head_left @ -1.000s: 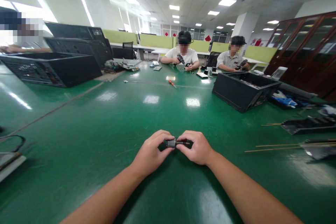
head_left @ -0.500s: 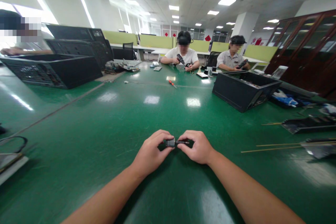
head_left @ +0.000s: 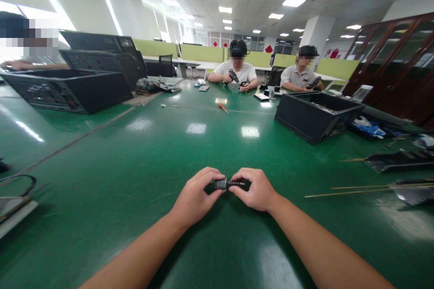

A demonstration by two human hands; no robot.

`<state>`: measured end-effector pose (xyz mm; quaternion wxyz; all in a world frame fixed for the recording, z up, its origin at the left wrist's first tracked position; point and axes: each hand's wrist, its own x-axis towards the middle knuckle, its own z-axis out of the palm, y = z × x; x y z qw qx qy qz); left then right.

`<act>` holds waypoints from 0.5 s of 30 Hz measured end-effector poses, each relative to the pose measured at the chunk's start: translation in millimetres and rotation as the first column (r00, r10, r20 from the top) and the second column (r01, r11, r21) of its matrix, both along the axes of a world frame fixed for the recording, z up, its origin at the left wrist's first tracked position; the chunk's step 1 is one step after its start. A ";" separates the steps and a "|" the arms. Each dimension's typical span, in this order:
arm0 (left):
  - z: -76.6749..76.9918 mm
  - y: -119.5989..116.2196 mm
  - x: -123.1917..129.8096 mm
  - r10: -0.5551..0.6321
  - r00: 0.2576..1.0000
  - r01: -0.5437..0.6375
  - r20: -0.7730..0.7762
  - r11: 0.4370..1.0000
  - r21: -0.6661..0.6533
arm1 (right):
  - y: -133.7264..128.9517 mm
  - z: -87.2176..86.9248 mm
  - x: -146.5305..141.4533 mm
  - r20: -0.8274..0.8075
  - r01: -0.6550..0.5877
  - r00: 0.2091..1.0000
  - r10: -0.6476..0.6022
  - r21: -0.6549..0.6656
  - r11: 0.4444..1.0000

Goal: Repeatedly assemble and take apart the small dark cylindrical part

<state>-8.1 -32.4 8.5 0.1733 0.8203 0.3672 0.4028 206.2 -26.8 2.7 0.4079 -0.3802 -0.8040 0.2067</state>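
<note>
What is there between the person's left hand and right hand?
The head view shows a grey cylindrical part held by the left hand, in line with a dark ribbed shaft held by the right hand.

The left hand (head_left: 192, 196) partly hides the grey cylinder (head_left: 221, 184); the left edge crops one co-worker (head_left: 42, 64).

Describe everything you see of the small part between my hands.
The small part has a grey, metallic-looking cylinder and a dark, ribbed shaft with a lighter tip. It's held roughly level at the green table, shaft pointing right. The left hand pinches the cylinder, the right hand the shaft.
</note>
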 end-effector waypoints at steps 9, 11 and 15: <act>0.1 0.0 -0.7 0.002 1.000 -0.002 0.008 1.000 0.012 | -0.5 -1.9 1.0 -0.007 0.012 1.000 -0.012 0.028 1.000; -0.2 0.3 -1.1 -0.001 1.000 0.001 0.013 1.000 0.014 | -0.5 -1.3 1.2 -0.007 0.011 1.000 -0.010 0.026 1.000; -0.8 0.9 -1.8 0.006 1.000 -0.006 0.016 1.000 0.014 | -0.1 -0.3 0.9 -0.007 0.015 1.000 -0.015 0.024 1.000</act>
